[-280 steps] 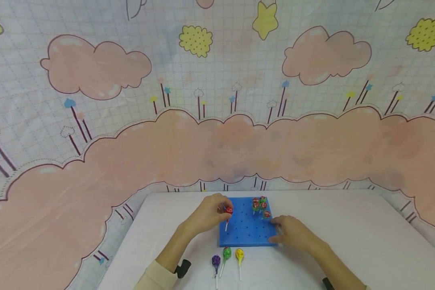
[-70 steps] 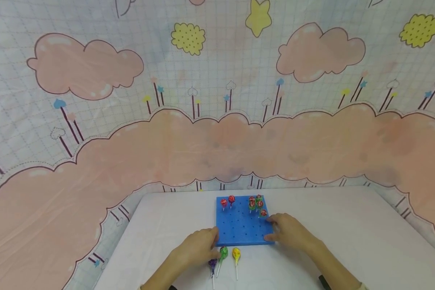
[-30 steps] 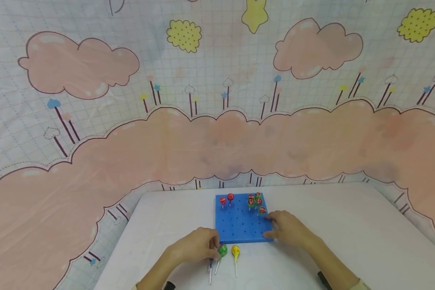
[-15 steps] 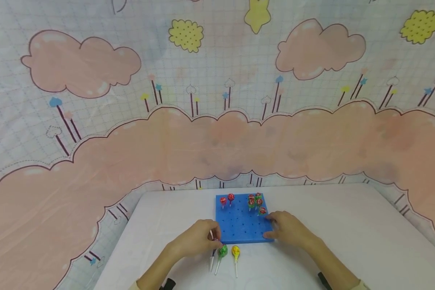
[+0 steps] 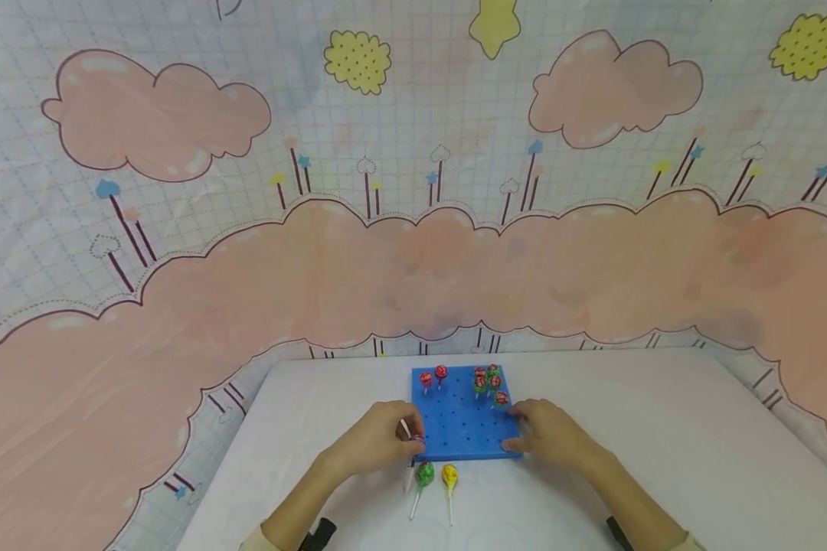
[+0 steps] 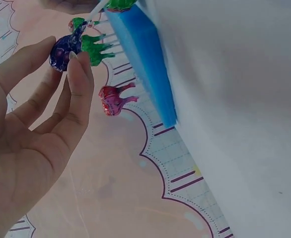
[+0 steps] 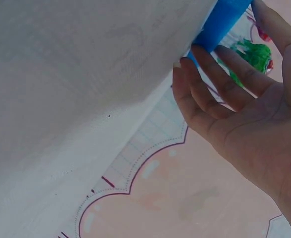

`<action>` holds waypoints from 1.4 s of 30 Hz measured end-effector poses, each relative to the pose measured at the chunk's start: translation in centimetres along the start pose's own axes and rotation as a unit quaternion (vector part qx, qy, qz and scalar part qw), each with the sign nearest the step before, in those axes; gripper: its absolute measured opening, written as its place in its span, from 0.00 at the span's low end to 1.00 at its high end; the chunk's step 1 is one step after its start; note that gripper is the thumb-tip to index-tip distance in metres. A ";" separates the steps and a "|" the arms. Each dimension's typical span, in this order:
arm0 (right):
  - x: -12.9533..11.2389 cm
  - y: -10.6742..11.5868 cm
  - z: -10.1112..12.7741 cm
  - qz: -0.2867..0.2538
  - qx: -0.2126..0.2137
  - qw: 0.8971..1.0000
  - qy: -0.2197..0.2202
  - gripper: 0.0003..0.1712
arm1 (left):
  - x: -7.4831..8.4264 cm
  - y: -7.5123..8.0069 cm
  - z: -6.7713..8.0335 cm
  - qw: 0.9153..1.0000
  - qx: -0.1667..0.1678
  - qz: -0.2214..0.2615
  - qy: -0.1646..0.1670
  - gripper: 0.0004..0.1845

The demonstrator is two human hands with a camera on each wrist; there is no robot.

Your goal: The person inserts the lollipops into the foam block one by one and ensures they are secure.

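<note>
My left hand point(image 5: 379, 442) pinches a purple lollipop point(image 6: 61, 53) by its wrapped head between thumb and fingertips, at the near left corner of a blue holed board point(image 5: 465, 428). The lollipop's white stick slants upward from the fingers in the left wrist view. On the other side, my right hand point(image 5: 554, 436) touches the board's right edge with thumb and fingertips, fingers mostly straight. Two red lollipops point(image 5: 441, 373) stand in the board's far left corner. Several green-and-red lollipops point(image 5: 494, 382) stand at its far right.
In front of the board, a green lollipop point(image 5: 424, 474) and a yellow lollipop point(image 5: 449, 476) lie on the white table point(image 5: 634, 405), sticks toward me. A patterned cloth point(image 5: 400, 283) hangs behind the table.
The red lollipop held earlier by my left hand now stands in the board beside another red one. That hand has since lifted the purple lollipop from the table. My right hand stays put.
</note>
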State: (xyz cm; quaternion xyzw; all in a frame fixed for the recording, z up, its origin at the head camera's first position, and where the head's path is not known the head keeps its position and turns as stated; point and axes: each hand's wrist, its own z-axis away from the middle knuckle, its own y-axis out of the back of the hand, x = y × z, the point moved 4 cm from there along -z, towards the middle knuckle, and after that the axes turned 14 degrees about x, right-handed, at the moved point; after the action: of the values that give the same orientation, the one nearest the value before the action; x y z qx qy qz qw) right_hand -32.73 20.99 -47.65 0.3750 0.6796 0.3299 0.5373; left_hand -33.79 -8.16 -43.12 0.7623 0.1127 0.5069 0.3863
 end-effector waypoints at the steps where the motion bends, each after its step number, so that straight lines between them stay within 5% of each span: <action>1: 0.0 0.1 0.0 0.000 0.000 1.000 0.001 0.34 | 0.1 0.2 -0.2 1.000 0.009 -0.001 -0.006 0.07; 15: -0.1 0.4 -0.3 -0.005 0.002 1.000 0.004 0.35 | 2.2 1.0 -2.4 0.995 0.083 -0.032 -0.036 0.07; 28: 0.2 0.0 -0.1 -0.007 -0.005 1.000 -0.005 0.35 | 1.5 0.2 -3.7 0.985 0.162 -0.041 -0.034 0.08; 42: 0.4 -0.2 -0.2 -0.003 -0.004 1.000 -0.011 0.34 | 1.4 -0.1 -4.9 0.978 0.197 -0.057 -0.042 0.08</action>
State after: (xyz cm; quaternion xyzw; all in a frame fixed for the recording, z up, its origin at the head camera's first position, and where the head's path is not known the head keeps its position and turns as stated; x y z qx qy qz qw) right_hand -33.05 21.23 -47.98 0.3740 0.6733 0.3270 0.5475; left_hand -37.31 -5.00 -41.28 0.8360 0.2374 0.4198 0.2617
